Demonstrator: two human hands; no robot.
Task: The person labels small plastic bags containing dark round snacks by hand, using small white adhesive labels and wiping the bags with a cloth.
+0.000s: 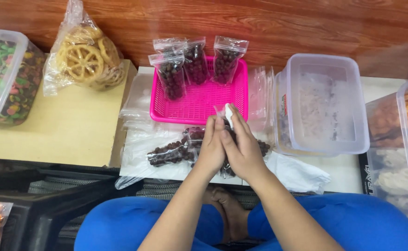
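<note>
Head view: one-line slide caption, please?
Both hands pinch a small clear bag of dark round snacks before a pink basket.

My left hand (212, 146) and right hand (242, 148) press side by side – fingers pointing away from me, tips pinched shut together (thumbs hidden) – forearms converging from my crossed legs.

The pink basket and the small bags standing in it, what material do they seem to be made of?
The pink basket looks like moulded plastic: bright even colour, fine mesh of holes. The small bags seem thin clear plastic film, glossy and creased, with dark round pieces showing through.
</note>
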